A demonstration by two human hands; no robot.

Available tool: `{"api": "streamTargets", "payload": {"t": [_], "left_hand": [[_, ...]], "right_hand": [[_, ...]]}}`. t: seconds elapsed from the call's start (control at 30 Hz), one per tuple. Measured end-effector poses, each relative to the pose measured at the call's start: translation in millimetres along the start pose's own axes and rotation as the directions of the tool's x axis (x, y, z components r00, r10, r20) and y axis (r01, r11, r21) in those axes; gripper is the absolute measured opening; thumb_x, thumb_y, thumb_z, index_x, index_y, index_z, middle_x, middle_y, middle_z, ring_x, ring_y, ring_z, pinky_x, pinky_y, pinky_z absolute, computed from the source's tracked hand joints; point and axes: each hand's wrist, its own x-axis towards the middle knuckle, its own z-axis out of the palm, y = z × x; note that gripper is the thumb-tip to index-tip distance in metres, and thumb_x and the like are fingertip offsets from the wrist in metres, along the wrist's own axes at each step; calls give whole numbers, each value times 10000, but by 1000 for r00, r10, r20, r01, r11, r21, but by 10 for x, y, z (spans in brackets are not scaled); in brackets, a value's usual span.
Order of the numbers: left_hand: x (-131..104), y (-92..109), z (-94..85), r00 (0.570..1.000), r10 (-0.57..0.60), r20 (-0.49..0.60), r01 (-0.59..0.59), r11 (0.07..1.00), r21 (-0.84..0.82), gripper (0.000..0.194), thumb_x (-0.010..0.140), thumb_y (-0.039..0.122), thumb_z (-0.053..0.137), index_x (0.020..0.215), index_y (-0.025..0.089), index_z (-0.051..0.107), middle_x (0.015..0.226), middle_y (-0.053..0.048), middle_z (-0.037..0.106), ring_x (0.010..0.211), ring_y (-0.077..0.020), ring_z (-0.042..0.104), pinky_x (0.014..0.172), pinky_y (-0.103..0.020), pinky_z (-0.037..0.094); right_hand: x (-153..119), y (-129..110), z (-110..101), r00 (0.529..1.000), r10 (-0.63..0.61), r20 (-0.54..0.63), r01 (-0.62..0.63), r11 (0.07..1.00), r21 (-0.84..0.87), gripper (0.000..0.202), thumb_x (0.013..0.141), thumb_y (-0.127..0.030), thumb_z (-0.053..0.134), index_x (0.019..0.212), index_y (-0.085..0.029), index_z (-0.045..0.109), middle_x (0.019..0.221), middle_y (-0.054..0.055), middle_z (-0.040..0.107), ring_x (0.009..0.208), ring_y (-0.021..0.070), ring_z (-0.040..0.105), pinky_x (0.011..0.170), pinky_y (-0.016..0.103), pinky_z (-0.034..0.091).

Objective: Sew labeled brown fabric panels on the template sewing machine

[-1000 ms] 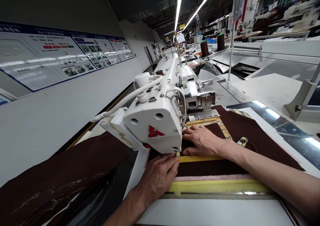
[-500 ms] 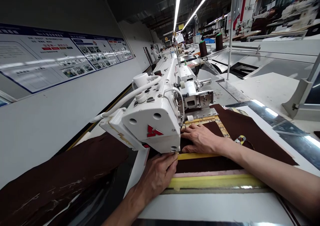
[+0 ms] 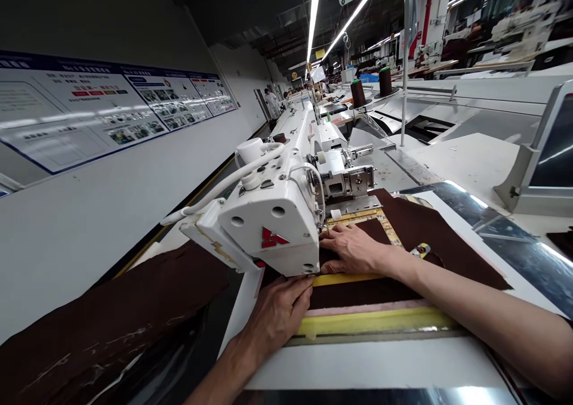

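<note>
Long bright lights (image 3: 314,20) hang over a big room, and a long board (image 3: 85,118) with words and small pictures runs along the white wall on the left. Far back are more machines and a few people, too small to see well. Two spools (image 3: 357,95) of dark brown thread stand past the sewing machine (image 3: 286,238). It is white and big, with a red mark (image 3: 273,237) on its front and a fat white hose (image 3: 219,191) on its side.

Brown cloth (image 3: 434,223) lies flat on the counter (image 3: 367,360), partly under the machine's head. On top of the cloth are a yellow strip (image 3: 349,279) and a yellowish band (image 3: 390,229) with dark marks. Another, wider yellow strip (image 3: 380,321) runs along the near side of the cloth.

Of the two hands, the right hand (image 3: 349,249) is open, palm down on the brown cloth, just beside the machine's head. The left hand (image 3: 283,303) is close to the front of the head, its fingers together by the end of the thin yellow strip. I cannot tell if it pinches anything.

A small colorful thing (image 3: 421,250) sits on the cloth near the right wrist. More brown cloth (image 3: 111,297) lies in a heap on the left.
</note>
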Motion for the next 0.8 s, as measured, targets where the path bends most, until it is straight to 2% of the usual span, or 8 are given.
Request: {"api": "streamTargets", "payload": {"t": [0.17,0.4,0.6,0.8], "left_hand": [[-7,24,6,999,42,-12,-42,999,-8,333,1010,224,518,1308,257,663,1299,-21,703,1187,-197,673,1047,-346,555],[-12,40,-25,999,32,-42,-32,999,-13,334,998,214,535,1292,274,681,1269,-11,720,1156,-191,695,1017,-319,581],[-49,32,-9,995,97,-37,-97,995,15,339,990,191,542,1294,231,686,1308,-63,698,1221,-207,662,1067,-344,552],[-83,106,-54,988,142,-62,-141,990,17,333,984,170,539,1270,226,701,1261,-79,720,1223,-220,659,1041,-346,571]], "right_hand": [[-21,-6,-7,1000,2,9,-2,1000,7,571,934,-645,564,1320,-231,636,1360,106,608,1134,332,551,958,454,432],[11,-11,-42,1000,8,27,-9,1000,22,528,929,-605,599,1307,-238,642,1383,102,598,1165,336,538,979,462,425],[-36,-64,-87,999,16,28,-17,999,34,555,914,-602,623,1326,-231,635,1337,102,623,1156,333,545,971,448,445],[-99,-171,-122,999,24,36,-25,999,38,558,888,-614,654,1278,-215,665,1313,94,631,1100,326,548,929,442,467]]}}
